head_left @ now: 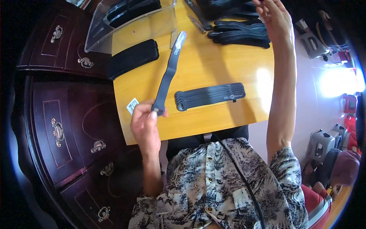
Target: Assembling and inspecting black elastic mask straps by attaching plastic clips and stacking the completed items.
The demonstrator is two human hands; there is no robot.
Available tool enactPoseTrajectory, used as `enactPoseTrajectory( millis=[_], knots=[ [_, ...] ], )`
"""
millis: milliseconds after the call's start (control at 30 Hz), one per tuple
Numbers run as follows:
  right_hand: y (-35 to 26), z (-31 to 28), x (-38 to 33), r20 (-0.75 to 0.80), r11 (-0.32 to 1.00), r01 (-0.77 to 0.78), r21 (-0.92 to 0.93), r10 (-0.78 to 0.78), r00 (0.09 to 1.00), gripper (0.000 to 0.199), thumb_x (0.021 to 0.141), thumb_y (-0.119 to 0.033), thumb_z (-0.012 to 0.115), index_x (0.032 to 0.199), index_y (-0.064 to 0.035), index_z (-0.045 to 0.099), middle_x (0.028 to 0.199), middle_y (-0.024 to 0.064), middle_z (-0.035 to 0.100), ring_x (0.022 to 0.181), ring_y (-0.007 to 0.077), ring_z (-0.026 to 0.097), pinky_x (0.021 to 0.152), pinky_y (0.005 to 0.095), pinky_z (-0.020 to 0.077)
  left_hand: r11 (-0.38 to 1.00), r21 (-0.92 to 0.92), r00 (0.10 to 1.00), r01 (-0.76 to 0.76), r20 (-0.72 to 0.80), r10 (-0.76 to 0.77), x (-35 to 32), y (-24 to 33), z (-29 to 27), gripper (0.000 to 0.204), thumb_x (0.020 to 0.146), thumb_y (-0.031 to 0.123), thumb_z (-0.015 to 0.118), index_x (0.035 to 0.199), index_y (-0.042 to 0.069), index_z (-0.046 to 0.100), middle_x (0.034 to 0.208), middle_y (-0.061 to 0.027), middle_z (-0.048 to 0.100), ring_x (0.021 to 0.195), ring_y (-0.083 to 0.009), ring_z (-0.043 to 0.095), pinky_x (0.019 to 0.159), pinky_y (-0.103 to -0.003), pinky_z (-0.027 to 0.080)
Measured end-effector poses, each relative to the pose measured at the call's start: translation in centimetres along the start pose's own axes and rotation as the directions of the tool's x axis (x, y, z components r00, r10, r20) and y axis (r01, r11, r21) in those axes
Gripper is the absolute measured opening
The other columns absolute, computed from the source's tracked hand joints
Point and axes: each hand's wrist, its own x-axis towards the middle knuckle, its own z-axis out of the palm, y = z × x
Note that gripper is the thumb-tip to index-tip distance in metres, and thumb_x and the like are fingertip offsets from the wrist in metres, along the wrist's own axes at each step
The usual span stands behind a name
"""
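In my left hand (146, 126), thumb and fingers pinch the lower end of a long dark grey strap (166, 78). The strap points up and away, with a bend midway and a pale print near its far tip. To its right lies a neat stack of similar dark straps (211, 95), rounded ends together at the left. My right hand (274, 17) reaches far across the table, beside a pile of black straps (240, 33). Its fingers look bent, but the top edge of the picture cuts off the tips, so I cannot see what they touch.
A clear plastic bin (131, 32) at the far left holds black bundles. Near it lies a black pouch-like bundle (133, 59). A small cutting tool (196, 23) rests by the pile, and a white label (132, 105) near the yellow table's left edge. Dark drawers (57, 129) flank the table.
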Motion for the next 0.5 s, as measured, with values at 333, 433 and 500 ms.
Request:
enactPoseTrajectory(
  millis=[333, 433, 500],
  knots=[
    [2.5, -8.6, -8.8, -0.082, 0.927, -0.322, -0.193, 0.312, 0.947, 0.02, 0.092, -0.02, 0.059, 0.099, -0.0011, 0.055, 0.084, 0.0084, 0.065, 0.076, 0.0163, 0.068, 0.06, 0.0226, 0.0507, 0.987, -0.068, 0.988, 0.149, 0.062, -0.145, 0.0, -3.6, 0.5, 0.007, 0.089, 0.004, 0.052, 0.093, -0.001, 0.052, 0.101, -0.0136, 0.058, 0.081, -0.0175, 0.061, 0.079, -0.032, 0.05],
    [3.8, -11.6, -10.0, -0.202, 0.9, -0.357, -0.251, 0.312, 0.928, 0.018, 0.093, -0.017, 0.058, 0.099, -0.0009, 0.053, 0.082, 0.0108, 0.064, 0.072, 0.0175, 0.067, 0.058, 0.0223, 0.0524, 0.986, -0.062, 0.987, 0.155, 0.05, -0.152, -0.1, -3.7, 0.5, 0.008, 0.09, 0.005, 0.052, 0.094, -0.001, 0.052, 0.101, -0.0133, 0.059, 0.082, -0.0175, 0.061, 0.078, -0.031, 0.051],
    [4.2, -13.1, -10.4, -0.243, 0.918, -0.332, -0.216, 0.278, 0.929, 0.016, 0.094, -0.015, 0.055, 0.098, -0.0002, 0.049, 0.083, 0.0141, 0.064, 0.07, 0.0192, 0.067, 0.057, 0.0231, 0.0541, 0.985, -0.062, 0.987, 0.16, 0.047, -0.157, -0.1, -3.8, 0.6, 0.008, 0.09, 0.005, 0.052, 0.095, -0.001, 0.052, 0.1, -0.013, 0.059, 0.082, -0.0175, 0.061, 0.078, -0.031, 0.051]
  ],
)
